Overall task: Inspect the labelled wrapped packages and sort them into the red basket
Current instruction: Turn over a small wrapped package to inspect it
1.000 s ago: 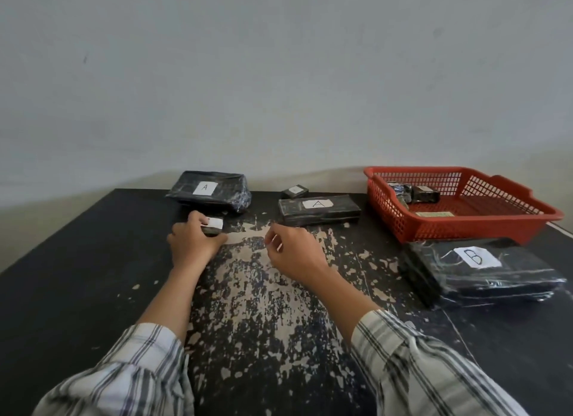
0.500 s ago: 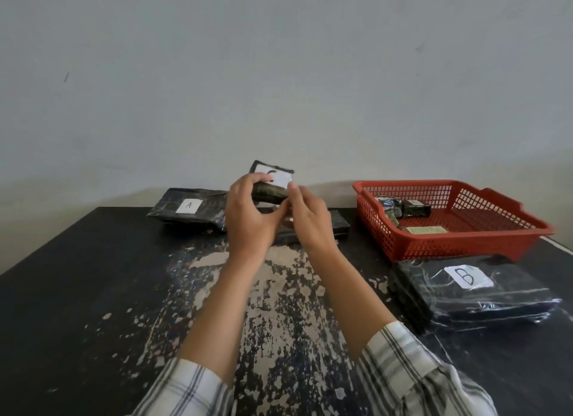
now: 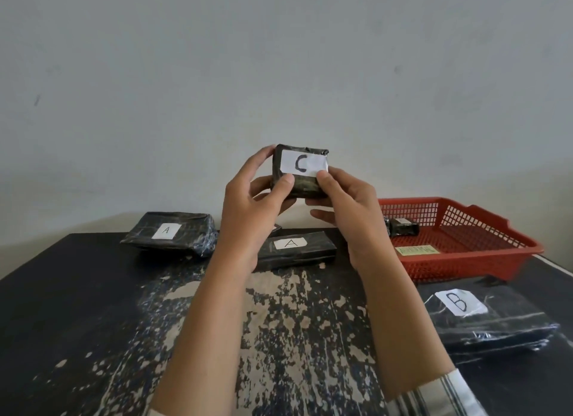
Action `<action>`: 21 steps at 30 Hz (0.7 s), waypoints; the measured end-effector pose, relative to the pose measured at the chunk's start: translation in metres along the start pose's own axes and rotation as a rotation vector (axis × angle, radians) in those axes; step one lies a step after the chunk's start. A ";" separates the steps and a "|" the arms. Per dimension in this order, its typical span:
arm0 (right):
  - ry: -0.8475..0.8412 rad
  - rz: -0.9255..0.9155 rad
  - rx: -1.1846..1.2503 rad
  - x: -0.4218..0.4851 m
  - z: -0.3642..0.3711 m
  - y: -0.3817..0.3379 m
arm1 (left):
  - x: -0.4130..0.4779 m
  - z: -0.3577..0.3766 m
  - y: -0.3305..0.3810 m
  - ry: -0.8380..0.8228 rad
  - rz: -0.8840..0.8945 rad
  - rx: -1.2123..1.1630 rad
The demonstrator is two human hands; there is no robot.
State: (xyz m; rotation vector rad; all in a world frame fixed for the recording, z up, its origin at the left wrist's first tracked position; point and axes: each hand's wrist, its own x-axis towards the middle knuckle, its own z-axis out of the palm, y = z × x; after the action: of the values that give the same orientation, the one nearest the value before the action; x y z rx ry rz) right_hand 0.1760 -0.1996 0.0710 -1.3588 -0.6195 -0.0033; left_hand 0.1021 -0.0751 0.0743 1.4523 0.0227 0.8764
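raised to frame centre since before, both hands, left hand (image 3: 248,204) and right hand (image 3: 347,204), pinch the c package (image 3: 299,170); red basket (image 3: 483,254) lies lower right, nearer the right hand.

A single head-worn camera looks forward and slightly down from close behind the raised hands (image 3: 297,211), across the dark counter (image 3: 77,307) toward the plain wall (image 3: 279,59).

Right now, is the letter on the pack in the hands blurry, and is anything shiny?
Head view: the C on the held pack reads sharp, not blurry; the B pack shows pale glare streaks; the label in the basket is too soft to read.
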 end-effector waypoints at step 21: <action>-0.071 -0.017 -0.032 -0.003 0.003 -0.007 | -0.002 -0.003 0.004 0.027 -0.013 -0.023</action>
State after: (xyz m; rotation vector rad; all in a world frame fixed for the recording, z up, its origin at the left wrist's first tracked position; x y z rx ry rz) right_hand 0.1694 -0.1996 0.0764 -1.3888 -0.6931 0.0217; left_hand 0.0968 -0.0744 0.0761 1.4178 0.0418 0.8833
